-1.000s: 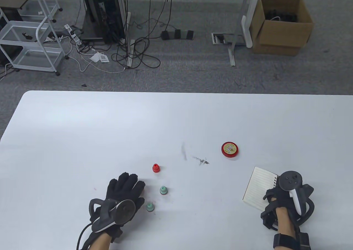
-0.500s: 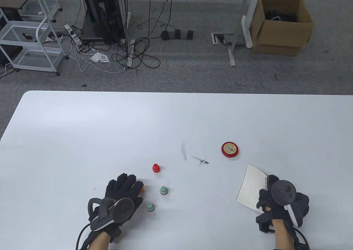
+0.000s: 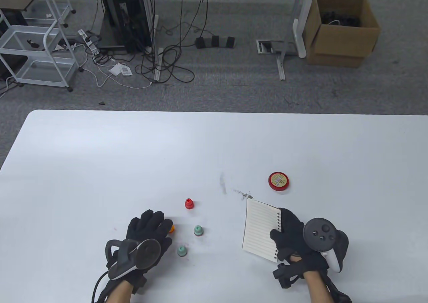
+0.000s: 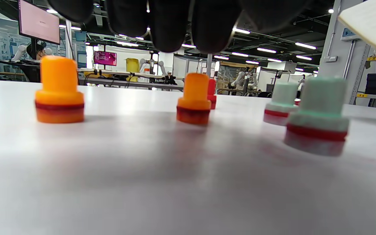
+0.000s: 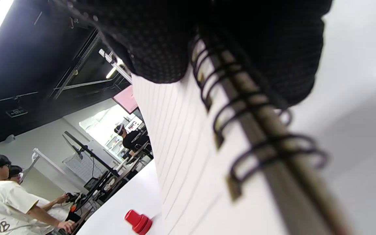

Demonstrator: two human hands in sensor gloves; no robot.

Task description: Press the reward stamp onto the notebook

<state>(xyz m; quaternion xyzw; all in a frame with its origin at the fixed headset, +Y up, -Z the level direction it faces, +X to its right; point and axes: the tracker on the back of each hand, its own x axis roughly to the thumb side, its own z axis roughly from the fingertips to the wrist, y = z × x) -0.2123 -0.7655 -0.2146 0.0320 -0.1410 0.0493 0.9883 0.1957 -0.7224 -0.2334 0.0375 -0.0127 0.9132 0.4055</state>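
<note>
A small spiral-bound lined notebook (image 3: 259, 229) is held by its wire spine in my right hand (image 3: 287, 231), with thumb and fingers pinching it, and it sits tilted just off the table. The right wrist view shows the notebook (image 5: 188, 156) close up under my glove. My left hand (image 3: 151, 222) hovers flat, with straight fingers, over the stamps. An orange stamp (image 3: 172, 228) peeks out at its fingertips. A red stamp (image 3: 189, 203) and two green stamps (image 3: 198, 230) (image 3: 181, 250) stand close by. The left wrist view shows two orange stamps (image 4: 59, 94) (image 4: 193, 99) below my fingertips (image 4: 175, 26), untouched.
A round red ink pad (image 3: 278, 181) with its lid on lies beyond the notebook. Grey smudges (image 3: 243, 194) mark the white table (image 3: 100, 156). Off the table's far edge are cables, a cart and a cardboard box (image 3: 341, 25).
My right hand has carried the notebook leftward from the right side toward the middle, turning it. My left hand drew back slightly, uncovering the orange stamp.
</note>
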